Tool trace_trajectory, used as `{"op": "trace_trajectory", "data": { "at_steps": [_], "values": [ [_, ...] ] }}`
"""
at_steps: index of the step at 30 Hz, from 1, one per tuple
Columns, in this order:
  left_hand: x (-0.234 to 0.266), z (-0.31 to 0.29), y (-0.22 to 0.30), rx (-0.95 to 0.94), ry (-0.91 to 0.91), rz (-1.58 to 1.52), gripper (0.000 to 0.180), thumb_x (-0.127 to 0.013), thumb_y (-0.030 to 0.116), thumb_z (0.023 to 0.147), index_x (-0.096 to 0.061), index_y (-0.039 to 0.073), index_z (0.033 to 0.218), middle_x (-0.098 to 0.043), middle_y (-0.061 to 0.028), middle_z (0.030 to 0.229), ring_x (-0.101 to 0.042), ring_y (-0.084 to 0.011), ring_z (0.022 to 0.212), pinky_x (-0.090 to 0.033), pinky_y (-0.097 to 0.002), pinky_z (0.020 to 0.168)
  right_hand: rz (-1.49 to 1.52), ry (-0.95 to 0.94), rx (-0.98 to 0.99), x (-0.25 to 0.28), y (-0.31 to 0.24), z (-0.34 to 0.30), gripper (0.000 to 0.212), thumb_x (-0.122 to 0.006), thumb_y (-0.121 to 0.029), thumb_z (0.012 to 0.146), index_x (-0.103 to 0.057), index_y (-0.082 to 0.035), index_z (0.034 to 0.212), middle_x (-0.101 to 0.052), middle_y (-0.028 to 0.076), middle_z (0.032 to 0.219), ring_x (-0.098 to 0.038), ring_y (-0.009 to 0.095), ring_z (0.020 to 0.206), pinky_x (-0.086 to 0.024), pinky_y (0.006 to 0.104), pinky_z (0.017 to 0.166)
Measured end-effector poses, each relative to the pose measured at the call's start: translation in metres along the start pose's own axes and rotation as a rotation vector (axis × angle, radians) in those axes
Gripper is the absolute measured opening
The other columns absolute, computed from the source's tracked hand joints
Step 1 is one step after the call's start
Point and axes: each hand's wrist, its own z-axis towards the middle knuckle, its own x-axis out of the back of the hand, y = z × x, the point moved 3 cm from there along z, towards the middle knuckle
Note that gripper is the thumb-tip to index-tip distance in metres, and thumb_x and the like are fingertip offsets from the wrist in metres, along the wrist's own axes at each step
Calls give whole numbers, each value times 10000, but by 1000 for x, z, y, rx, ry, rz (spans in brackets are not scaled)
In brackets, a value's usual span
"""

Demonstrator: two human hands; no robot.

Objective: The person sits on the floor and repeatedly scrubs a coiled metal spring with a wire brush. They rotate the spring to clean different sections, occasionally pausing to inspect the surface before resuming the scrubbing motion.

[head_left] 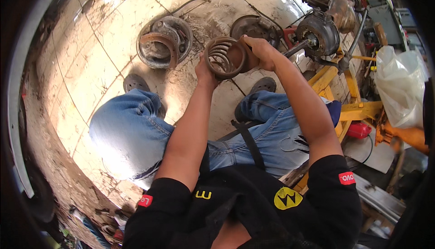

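Out in front of me, above the tiled floor, I hold a rusty coil spring (pixel 210 60) with its round end facing up. My left hand (pixel 206 73) is closed on its left side. My right hand (pixel 261 52) grips from the right, its thumb near the rim and the other fingers largely hidden. A smooth brown surface shows beside my right fingers; whether it belongs to the spring or is a separate piece, I cannot tell. Beyond my left hand lies a round brake backing plate (pixel 182 28) bearing a rusty curved brake shoe (pixel 173 55).
Behind the spring rests a second round brake plate (pixel 248 24), partly covered by my right hand. To the right, an axle assembly with a drum (pixel 319 32) stands near a yellow frame (pixel 360 111). A clear plastic bag (pixel 398 83) hangs farther right. My shoes flank the work.
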Motion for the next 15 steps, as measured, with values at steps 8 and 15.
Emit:
{"op": "trace_trajectory", "data": {
  "at_steps": [8,15],
  "values": [
    [46,51,-13,44,-162,-76,302,-503,438,968,-471,145,903,-423,-2,708,-439,-155,586,-421,-316,523,21,-92,5,-10,14,19,417,-416,-388,1015,-632,-32,1023,-681,88,915,-651,209,747,-560,392,688],
    [38,56,-22,108,-182,-115,259,-425,353,993,-474,181,806,-391,27,587,-383,-135,506,-393,-296,530,237,-93,-38,-4,19,4,399,-434,-373,1011,-631,-27,987,-681,87,852,-664,186,698,-574,358,626]
  ]
}}
